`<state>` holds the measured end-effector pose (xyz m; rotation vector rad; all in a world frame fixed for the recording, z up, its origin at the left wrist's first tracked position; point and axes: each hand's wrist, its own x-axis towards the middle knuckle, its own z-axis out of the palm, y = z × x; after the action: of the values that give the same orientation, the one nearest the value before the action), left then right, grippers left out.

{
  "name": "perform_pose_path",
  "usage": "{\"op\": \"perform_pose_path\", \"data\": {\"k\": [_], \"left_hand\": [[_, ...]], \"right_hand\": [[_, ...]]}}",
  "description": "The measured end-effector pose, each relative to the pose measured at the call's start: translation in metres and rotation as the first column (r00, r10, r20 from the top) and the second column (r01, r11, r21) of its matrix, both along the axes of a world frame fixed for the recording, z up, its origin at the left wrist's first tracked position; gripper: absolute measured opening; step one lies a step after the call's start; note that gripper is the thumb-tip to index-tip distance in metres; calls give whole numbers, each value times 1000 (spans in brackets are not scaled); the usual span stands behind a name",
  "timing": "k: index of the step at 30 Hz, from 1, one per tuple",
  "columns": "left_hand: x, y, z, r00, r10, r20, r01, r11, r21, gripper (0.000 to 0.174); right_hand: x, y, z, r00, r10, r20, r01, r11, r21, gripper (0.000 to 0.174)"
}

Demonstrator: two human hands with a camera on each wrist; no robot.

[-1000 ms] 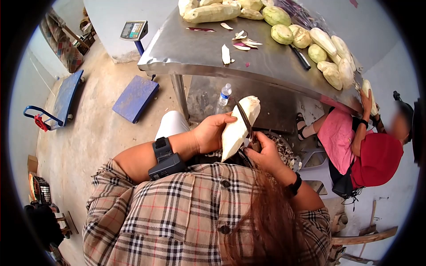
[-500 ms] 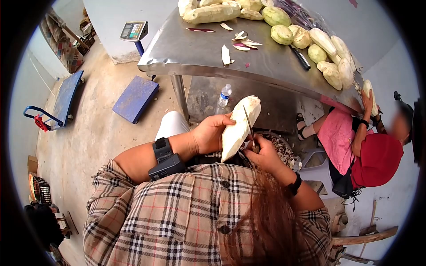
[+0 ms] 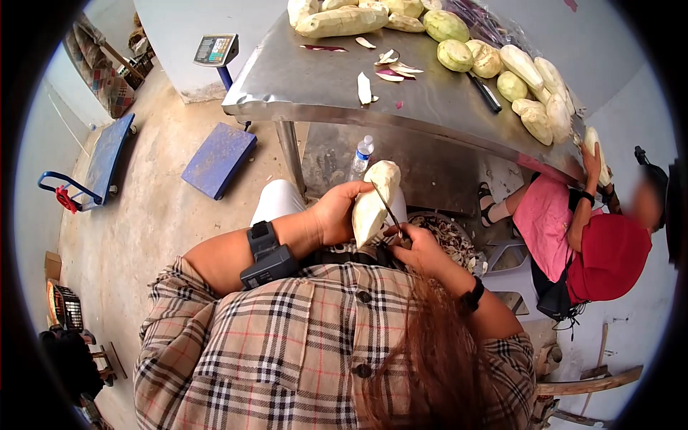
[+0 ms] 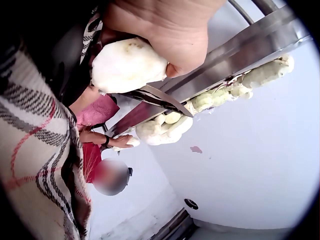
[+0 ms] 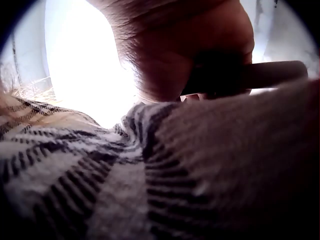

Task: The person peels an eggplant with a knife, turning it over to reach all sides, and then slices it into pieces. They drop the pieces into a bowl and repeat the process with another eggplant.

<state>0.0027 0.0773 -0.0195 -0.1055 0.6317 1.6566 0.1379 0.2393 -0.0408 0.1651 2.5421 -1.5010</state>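
Observation:
My left hand (image 3: 338, 215) grips a pale peeled eggplant (image 3: 367, 218) in front of my lap, thumb along its upper side. The eggplant stands tilted, its pointed end toward me. My right hand (image 3: 424, 252) holds a knife (image 3: 388, 206) by its handle, the blade lying against the eggplant's right side. In the left wrist view, the eggplant's pale end (image 4: 127, 67) shows below the palm, with the knife blade (image 4: 162, 99) beside it. The dark knife handle (image 5: 280, 75) sticks out of my right fist in the right wrist view; the fingers are mostly hidden there.
Peeled eggplants (image 3: 344, 21), purple peel scraps (image 3: 393, 72) and another knife (image 3: 486, 93) lie on the steel table (image 3: 287, 79). Below are a water bottle (image 3: 362, 154) and a container of peelings (image 3: 451, 240). At right, another person (image 3: 609, 251) holds a pale eggplant.
The eggplant has tipped more upright and shifted slightly left and toward me. The knife blade has swung lower along its right side, and the right hand has moved slightly with it.

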Motion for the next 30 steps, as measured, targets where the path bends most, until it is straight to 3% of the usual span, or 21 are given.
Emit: {"op": "perform_pose_path", "data": {"k": [5,11,17,30], "left_hand": [[-2,-2,-1,999,40,37,-39,999,-22,45],[-2,-2,-2,999,49,-6,-49,997,-67,36],[-5,-2,-8,999,42,-14,-43,996,-82,36],[-6,-2,-13,998,46,-35,-50,994,-97,36]], "right_hand": [[-1,1,-1,999,41,-17,-40,997,65,36],[-2,6,-17,990,70,119,-68,997,-24,33],[-2,6,-19,992,122,36,-123,992,41,33],[-1,4,-19,994,97,39,-98,995,23,32]]}}
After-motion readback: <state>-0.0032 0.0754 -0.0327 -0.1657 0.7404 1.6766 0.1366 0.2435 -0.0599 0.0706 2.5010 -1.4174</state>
